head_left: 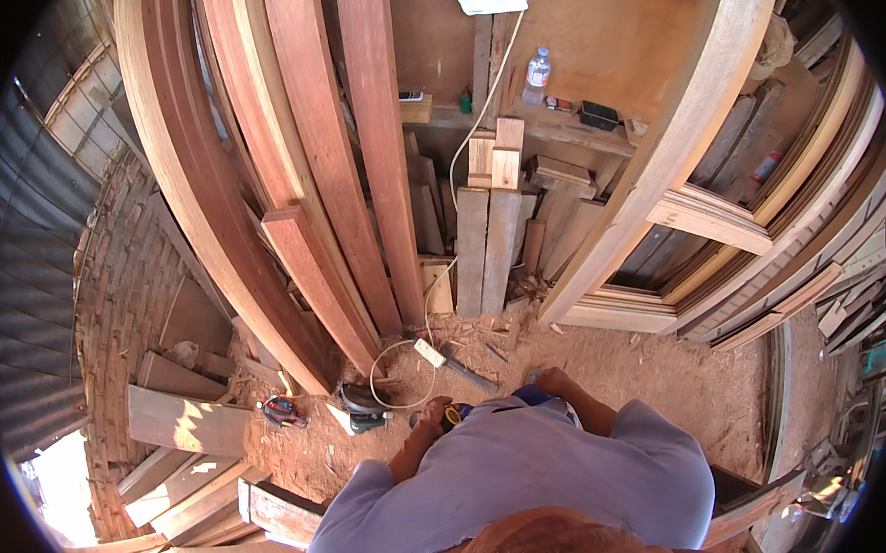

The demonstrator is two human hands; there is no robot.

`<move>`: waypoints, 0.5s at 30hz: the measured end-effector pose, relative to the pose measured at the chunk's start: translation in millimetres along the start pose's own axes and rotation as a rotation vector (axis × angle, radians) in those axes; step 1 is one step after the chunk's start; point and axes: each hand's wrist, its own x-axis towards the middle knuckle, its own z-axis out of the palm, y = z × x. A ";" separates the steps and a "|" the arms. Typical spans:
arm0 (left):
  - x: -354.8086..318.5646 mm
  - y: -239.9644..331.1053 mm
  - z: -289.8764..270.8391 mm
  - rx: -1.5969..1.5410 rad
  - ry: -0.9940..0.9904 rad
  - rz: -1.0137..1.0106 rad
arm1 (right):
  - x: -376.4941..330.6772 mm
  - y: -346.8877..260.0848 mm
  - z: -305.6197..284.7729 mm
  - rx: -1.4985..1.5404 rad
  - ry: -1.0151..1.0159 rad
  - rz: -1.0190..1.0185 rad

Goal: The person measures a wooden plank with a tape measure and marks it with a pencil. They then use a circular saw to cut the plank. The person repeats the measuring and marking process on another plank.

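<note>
My left hand (pixel 432 414) is at the front of my body, its fingers curled. Against it sits a small round yellow-and-black thing (pixel 453 415), partly hidden by my shirt; its exact kind is unclear. My right hand (pixel 557 382) is low beside the blue cloth over my legs, its fingers too small and covered to read. Ahead of my hands, a white power strip (pixel 429 352) lies on the dirt floor with its cord looping round. Beside it is a dark flat bar (pixel 470 368). Left of my left hand stands a black-and-grey power tool (pixel 362 405).
Long reddish planks (pixel 320 133) lean upright ahead on the left. A wooden frame (pixel 649 196) leans at the right. Short boards (pixel 486 234) stand between them. A water bottle (pixel 536 77) is on a ledge. Red-and-blue tools (pixel 282 412) and scrap boards (pixel 185 420) lie left.
</note>
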 end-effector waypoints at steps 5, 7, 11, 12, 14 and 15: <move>23.0 21.1 -32.7 1.553 -0.187 0.771 | -15.2 0.3 37.2 -0.056 0.099 0.030; 21.0 28.0 -56.0 1.730 -0.079 0.786 | -18.8 -33.0 27.1 0.347 0.363 0.259; -17.7 36.3 -68.2 1.795 -0.033 0.712 | -13.9 -25.3 34.9 0.752 0.443 0.667; -2.0 33.7 -71.9 1.844 -0.027 0.714 | -5.5 17.8 56.1 0.691 0.512 0.664; 6.3 33.9 -91.0 1.906 -0.071 0.529 | 7.0 74.7 46.5 0.500 0.554 0.584; -1.5 34.9 -113.7 1.930 -0.048 0.401 | 14.6 87.0 13.2 0.369 0.533 0.495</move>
